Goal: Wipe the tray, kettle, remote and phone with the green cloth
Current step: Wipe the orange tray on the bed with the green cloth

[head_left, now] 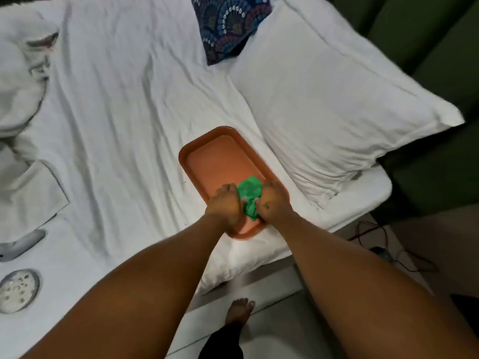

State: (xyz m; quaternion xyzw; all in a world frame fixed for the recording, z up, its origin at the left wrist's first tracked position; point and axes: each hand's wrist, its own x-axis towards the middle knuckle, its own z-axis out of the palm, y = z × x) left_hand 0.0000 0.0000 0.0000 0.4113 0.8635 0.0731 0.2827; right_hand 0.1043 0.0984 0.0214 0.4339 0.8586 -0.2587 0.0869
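Observation:
An orange-brown tray (207,156) lies on the white bed sheet, long side running away from me, beside a pillow. A bunched green cloth (250,193) rests on the tray's near half. My left hand (225,204) and my right hand (275,202) sit on either side of the cloth, fingers curled into it, both over the tray's near end. A grey kettle (19,246) lies at the left edge, only partly in view. I see no remote or phone.
A large white pillow (334,104) lies right of the tray, a patterned dark cushion (228,24) behind it. A round metal lid-like disc (18,290) sits at lower left. Crumpled white bedding (18,81) fills the far left. Cables (383,244) lie on the floor at right.

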